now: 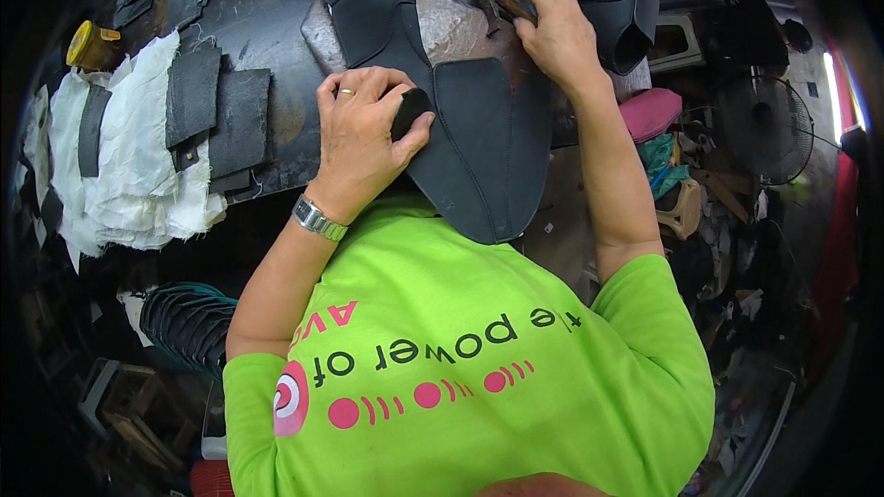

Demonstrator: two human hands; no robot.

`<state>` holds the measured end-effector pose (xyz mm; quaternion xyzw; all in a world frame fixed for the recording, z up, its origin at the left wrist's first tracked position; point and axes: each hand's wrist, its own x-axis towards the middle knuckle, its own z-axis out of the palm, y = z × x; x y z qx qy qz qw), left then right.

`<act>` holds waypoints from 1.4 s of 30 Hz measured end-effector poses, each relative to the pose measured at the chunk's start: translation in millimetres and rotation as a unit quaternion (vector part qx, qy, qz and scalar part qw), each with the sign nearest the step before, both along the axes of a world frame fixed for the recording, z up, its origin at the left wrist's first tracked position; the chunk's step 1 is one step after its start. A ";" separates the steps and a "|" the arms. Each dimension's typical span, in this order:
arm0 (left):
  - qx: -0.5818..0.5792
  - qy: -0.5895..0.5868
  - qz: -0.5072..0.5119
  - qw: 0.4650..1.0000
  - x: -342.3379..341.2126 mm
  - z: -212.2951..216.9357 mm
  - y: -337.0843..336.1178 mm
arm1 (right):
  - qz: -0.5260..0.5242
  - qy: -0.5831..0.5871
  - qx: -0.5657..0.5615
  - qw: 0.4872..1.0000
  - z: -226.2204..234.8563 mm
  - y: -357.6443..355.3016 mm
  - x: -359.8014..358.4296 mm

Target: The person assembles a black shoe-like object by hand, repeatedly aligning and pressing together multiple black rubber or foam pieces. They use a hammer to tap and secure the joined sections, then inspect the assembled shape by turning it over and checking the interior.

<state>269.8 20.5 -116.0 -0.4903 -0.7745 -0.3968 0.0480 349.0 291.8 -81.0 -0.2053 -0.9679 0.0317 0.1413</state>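
A stitched black leather shoe upper [474, 138] lies over the near edge of the dark worktable, its rounded end against my green shirt. My left hand [364, 119], with a ring and a metal wristwatch, is closed on its left side; a curled black edge shows between thumb and fingers. A pale flat slab [451, 25] lies partly under the leather. Beyond it, my right hand [562, 32] has thumb and fingers around the wooden handle of a hammer [516, 8]. The hammer's dark curved head rests at the table's far side, partly blurred into the dark surface.
White cloth [133, 152] and dark grey pieces [241, 119] cover the table's left side, near a yellow jar [92, 46]. More black uppers [612, 0] lie at the far right. Off the table stand a fan [764, 128], a pink item [651, 114] and stacked black pieces [189, 327].
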 end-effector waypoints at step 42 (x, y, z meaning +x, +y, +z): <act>-0.003 -0.041 -0.059 0.997 -9.0 -1.8 -8.0 | 0.048 0.124 -0.165 0.977 22.3 -66.0 76.8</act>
